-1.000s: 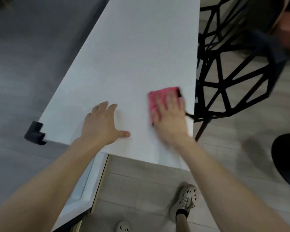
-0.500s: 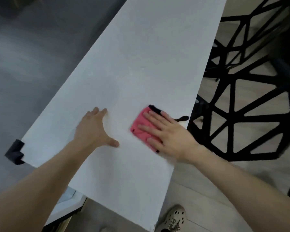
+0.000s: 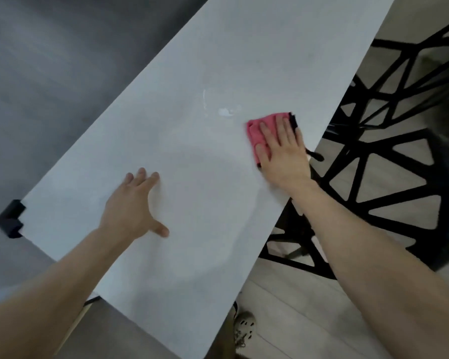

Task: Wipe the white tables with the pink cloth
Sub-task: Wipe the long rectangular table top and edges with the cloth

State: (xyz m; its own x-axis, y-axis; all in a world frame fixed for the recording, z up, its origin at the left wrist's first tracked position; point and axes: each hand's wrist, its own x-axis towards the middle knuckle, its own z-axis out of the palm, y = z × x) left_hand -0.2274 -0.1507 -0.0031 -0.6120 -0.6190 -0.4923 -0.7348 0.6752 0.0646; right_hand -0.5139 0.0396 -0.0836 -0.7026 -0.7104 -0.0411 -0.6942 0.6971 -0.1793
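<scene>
A long white table runs from the near edge away to the upper right. The folded pink cloth, with a black trim on its far side, lies flat near the table's right edge. My right hand presses on it with straight, spread fingers and covers most of it. My left hand rests flat on the bare tabletop nearer to me, fingers straight and thumb out. A small white smear sits on the tabletop just left of and beyond the cloth.
A black lattice-frame chair stands right against the table's right edge. A black corner guard caps the table's near left corner. Dark grey floor lies to the left, pale floor to the right. My shoe shows below the table.
My right hand has slid the pink cloth to the right and farther up the table, toward its right edge. The left hand stays planted flat. The view has shifted forward.
</scene>
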